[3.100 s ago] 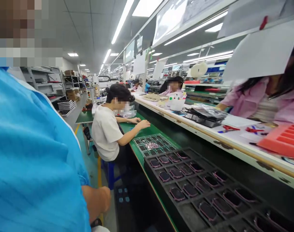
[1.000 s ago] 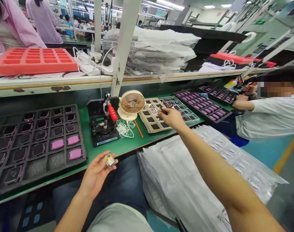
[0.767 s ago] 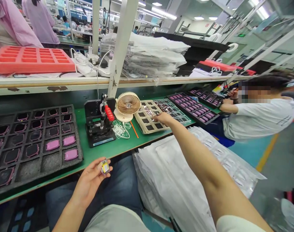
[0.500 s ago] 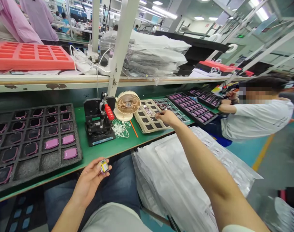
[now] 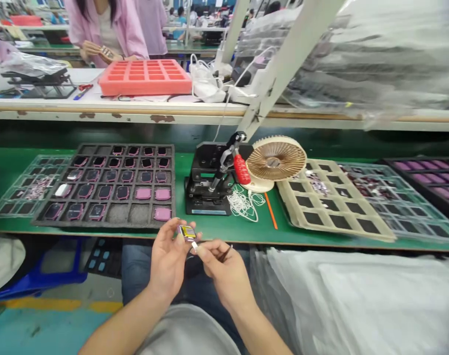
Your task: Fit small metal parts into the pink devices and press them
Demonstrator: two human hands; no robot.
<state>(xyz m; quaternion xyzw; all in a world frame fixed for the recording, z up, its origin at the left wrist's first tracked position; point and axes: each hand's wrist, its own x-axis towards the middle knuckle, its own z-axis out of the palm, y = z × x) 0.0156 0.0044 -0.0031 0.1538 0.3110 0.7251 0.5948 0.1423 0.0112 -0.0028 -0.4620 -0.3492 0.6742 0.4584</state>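
Over my lap, just in front of the green bench edge, my left hand [image 5: 169, 256] pinches a small square part with a yellow face [image 5: 187, 232]. My right hand [image 5: 220, 265] is closed beside it, fingertips holding a tiny white piece [image 5: 194, 245] against the part's lower edge, with thin dark tweezers [image 5: 226, 253] lying across the fingers. A black foam tray [image 5: 109, 185] of pink-rimmed parts lies on the bench to the left. A black hand press with a red handle [image 5: 214, 178] stands straight ahead.
A beige desk fan [image 5: 275, 159] sits beside the press, with white string loops [image 5: 242, 203] and an orange stick [image 5: 270, 210] in front. A beige compartment tray [image 5: 333, 200] lies right. White plastic bags [image 5: 357, 301] pile at my right. A red tray [image 5: 145, 77] sits on the upper shelf; people in pink stand behind.
My right hand has come back from the beige tray on the right to meet my left hand at the small part. My head has turned left, centring the press.
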